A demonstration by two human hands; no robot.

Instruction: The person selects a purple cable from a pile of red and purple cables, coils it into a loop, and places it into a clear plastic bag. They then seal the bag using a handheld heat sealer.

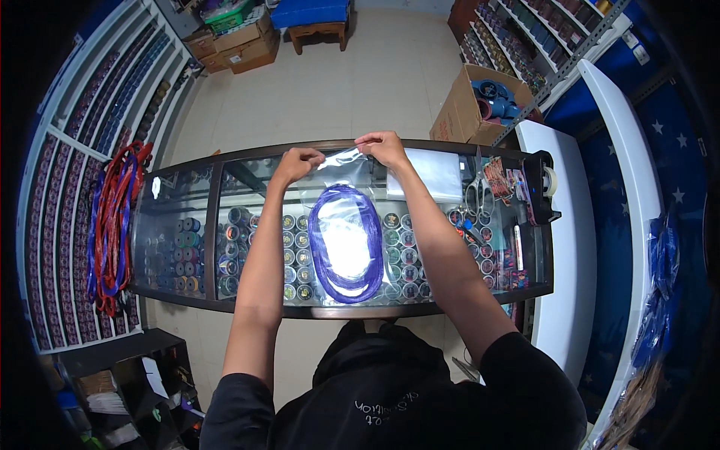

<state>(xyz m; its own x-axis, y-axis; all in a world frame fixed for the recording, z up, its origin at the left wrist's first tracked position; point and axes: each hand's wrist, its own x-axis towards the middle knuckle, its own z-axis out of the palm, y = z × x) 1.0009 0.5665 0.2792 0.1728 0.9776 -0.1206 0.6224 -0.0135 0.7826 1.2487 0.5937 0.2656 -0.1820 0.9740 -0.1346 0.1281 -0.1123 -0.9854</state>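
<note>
A clear plastic bag (342, 174) lies along the glass counter, its far edge pinched between both my hands. My left hand (298, 163) has its thumb and fingers closed on the far left corner. At the far right corner, my right hand (384, 148) grips the film in the same way. A long oval coil of purple cord (316, 244) appears to be inside the bag, toward me. Bright glare covers the coil's middle, so the film there is hard to make out.
Beneath is a glass-topped counter (352, 311) with rows of round spools inside. On its right lie clear plastic sheets (427, 176), scissors (480, 199), a white marker (518, 247) and a tape dispenser (536, 187). Beyond stands an open cardboard box (456, 112); red and purple cord bundles (116, 225) hang left.
</note>
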